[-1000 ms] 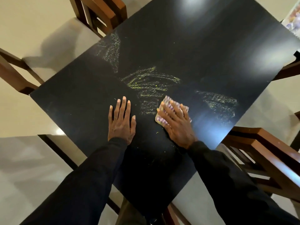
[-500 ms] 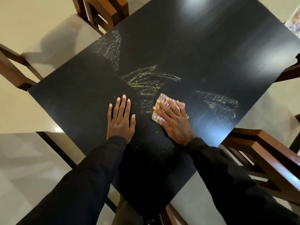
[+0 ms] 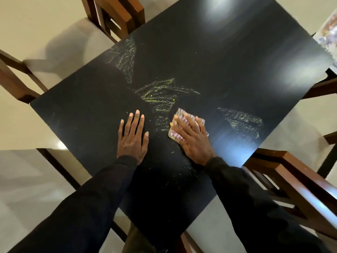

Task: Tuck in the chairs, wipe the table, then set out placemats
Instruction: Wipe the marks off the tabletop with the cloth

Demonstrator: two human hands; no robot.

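Note:
A black square table (image 3: 228,57) fills the view, smeared with yellow-green chalky marks (image 3: 160,95) at its middle, with fainter patches at the upper left and right. My right hand (image 3: 193,137) presses flat on a small pink-and-yellow patterned cloth (image 3: 179,115) just below the central marks. My left hand (image 3: 132,137) lies flat on the bare tabletop to the left of the cloth, fingers apart, holding nothing. Both sleeves are black.
Wooden chairs stand at the table's corners: one at the top left (image 3: 116,13), one at the right (image 3: 299,187), and a chair frame at the far left (image 3: 12,77). Pale seat cushions show around them. A colourful mat (image 3: 328,30) lies past the top right edge.
My right hand has slid the cloth a little to the left, toward the central marks. My left hand has stayed flat in place.

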